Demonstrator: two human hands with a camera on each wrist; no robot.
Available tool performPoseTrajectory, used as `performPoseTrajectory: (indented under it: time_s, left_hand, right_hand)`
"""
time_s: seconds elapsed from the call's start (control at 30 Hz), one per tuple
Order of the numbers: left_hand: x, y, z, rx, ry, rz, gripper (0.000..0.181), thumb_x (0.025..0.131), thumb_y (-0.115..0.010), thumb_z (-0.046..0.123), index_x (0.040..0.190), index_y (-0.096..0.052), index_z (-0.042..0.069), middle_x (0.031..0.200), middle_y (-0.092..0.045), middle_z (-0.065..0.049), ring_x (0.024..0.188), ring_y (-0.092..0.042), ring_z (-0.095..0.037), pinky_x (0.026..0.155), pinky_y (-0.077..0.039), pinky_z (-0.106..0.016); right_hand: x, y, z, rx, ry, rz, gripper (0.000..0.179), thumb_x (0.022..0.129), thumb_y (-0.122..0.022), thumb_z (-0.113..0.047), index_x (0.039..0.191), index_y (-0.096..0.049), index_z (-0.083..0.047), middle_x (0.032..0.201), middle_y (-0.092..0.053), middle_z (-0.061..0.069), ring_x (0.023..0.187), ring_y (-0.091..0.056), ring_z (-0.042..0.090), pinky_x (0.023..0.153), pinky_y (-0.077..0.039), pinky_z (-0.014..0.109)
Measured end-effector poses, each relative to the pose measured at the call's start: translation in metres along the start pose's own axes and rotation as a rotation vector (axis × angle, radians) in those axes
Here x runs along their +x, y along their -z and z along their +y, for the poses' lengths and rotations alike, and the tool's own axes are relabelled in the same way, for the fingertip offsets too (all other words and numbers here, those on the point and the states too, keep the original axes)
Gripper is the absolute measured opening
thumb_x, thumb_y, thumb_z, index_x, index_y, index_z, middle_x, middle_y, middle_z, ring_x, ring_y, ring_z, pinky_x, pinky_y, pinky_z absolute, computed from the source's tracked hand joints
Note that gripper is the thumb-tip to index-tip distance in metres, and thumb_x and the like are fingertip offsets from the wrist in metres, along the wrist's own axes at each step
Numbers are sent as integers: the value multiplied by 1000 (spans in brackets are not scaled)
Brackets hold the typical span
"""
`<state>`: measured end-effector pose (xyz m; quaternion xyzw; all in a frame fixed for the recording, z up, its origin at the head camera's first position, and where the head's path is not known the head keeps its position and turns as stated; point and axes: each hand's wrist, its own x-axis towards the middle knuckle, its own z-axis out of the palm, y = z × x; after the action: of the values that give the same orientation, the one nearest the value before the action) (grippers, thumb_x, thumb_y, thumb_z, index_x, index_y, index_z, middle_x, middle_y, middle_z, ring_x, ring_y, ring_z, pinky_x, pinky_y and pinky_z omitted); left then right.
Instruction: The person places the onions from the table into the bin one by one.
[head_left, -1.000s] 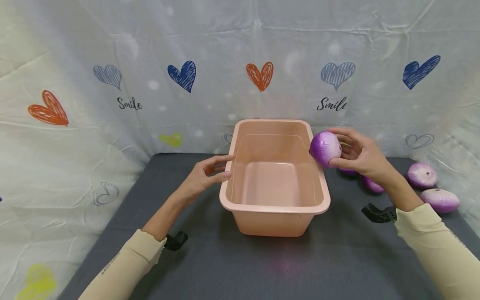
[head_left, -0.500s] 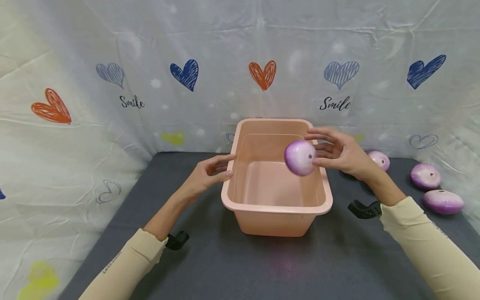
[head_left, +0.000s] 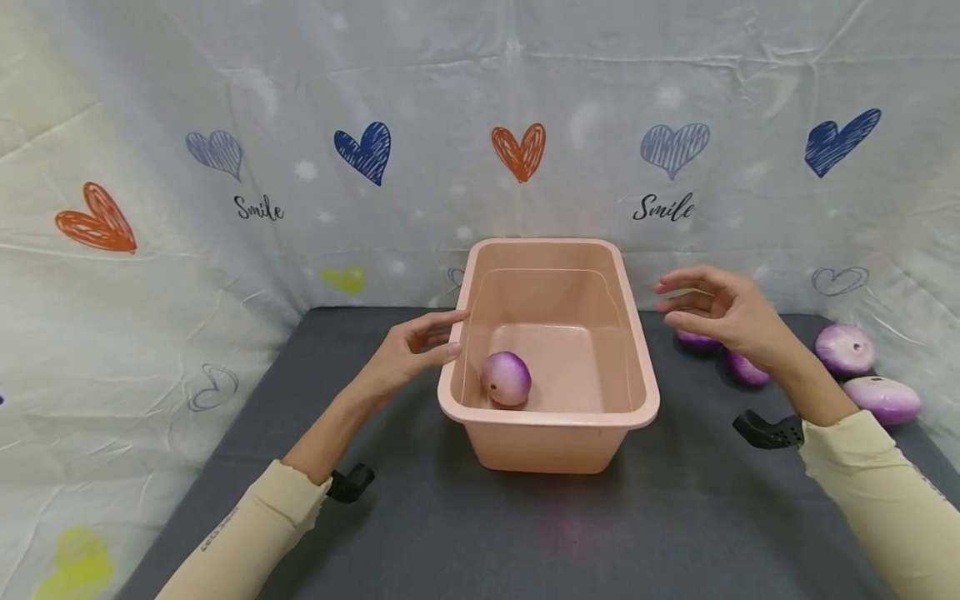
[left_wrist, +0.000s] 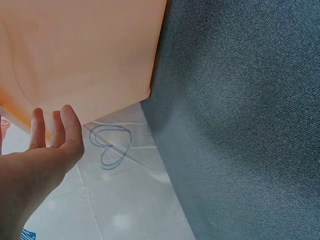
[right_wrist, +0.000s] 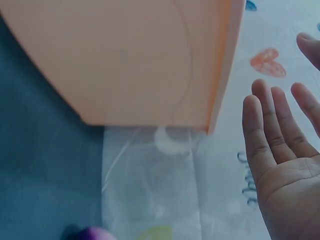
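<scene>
A purple-and-white onion [head_left: 506, 377] lies inside the pink plastic basin [head_left: 551, 419], by its near left corner. My left hand [head_left: 411, 346] has its fingertips at the basin's left rim, the fingers gently bent. Seen from the left wrist, the fingers of that hand [left_wrist: 47, 157] rise beside the basin's outer wall [left_wrist: 90, 55]. Off the basin's right side, my right hand [head_left: 720, 312] hovers with loose fingers and holds nothing. In the right wrist view its palm [right_wrist: 290, 185] faces up into view, apart from the basin.
Several more onions lie on the dark tabletop [head_left: 690, 533] at the right: one purple onion [head_left: 697, 340] and another onion [head_left: 747, 369] are partly behind the right hand. Farther right are a pale onion [head_left: 845, 350] and an oblong one [head_left: 883, 399]. A heart-printed sheet [head_left: 442, 75] hangs behind.
My right hand carried the onion left over the basin, let it go, and drew back to the right. The onion now lies in the basin. My left hand stayed at the rim.
</scene>
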<state>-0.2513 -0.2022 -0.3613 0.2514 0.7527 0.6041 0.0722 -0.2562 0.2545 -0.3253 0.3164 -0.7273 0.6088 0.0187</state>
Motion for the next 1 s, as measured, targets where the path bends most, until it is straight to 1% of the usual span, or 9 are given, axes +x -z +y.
performPoseTrajectory:
  time_s: [0.07,0.23,0.43,0.57,0.67,0.73,0.83,1.0]
  left_hand:
    - [0,0,0,-5,3,-2,54,99,-69,18,150,-52,10,153,-45,-6,137,-45,-31,110,-38,-54]
    - [0,0,1,4,10,-2,54,100,-69,18,150,-52,11,154,-45,-5,137,-46,-26,110,-38,-53]
    - [1,0,1,0,13,-4,54,99,-69,18,150,-52,11,153,-46,-5,136,-47,-25,109,-39,-51]
    - [1,-1,3,5,4,-7,54,99,-69,17,150,-52,11,153,-47,-5,136,-48,-25,108,-41,-50]
    - [0,-1,3,11,1,-3,54,99,-69,16,150,-52,11,153,-46,-5,135,-48,-24,108,-41,-50]
    - [0,0,3,16,3,1,53,99,-68,16,150,-52,12,153,-46,-5,136,-48,-24,108,-41,-50]
    - [0,0,2,15,7,-1,53,100,-68,16,150,-52,12,153,-46,-6,136,-47,-25,108,-41,-49]
    - [1,0,2,18,11,-1,54,100,-68,17,150,-52,12,153,-47,-6,135,-48,-26,108,-41,-49]
  right_hand:
    - [-5,5,1,8,7,10,42,91,-66,16,131,-57,10,124,-64,14,108,-68,25,85,-56,34]
    - [-20,17,4,-23,-2,48,38,90,-66,18,127,-59,11,122,-64,13,105,-70,24,85,-56,31]
    - [-40,32,10,-96,-63,97,33,92,-67,14,124,-59,12,119,-66,12,104,-70,19,85,-55,26]
    - [-54,44,15,-109,-94,120,34,91,-66,15,124,-58,13,119,-66,15,105,-69,17,85,-55,23]
    - [-64,54,18,-157,-121,133,35,92,-67,14,126,-58,12,120,-67,11,105,-69,16,84,-54,21]
    - [-70,60,20,-215,-142,142,35,92,-67,12,127,-59,11,121,-68,4,106,-69,14,84,-54,20]
    - [-79,71,22,-286,-169,158,35,94,-67,11,128,-60,9,122,-68,-1,106,-68,9,83,-53,18]
    - [-93,85,30,-376,-182,170,36,93,-67,11,128,-60,7,120,-67,-6,103,-68,5,80,-53,17]
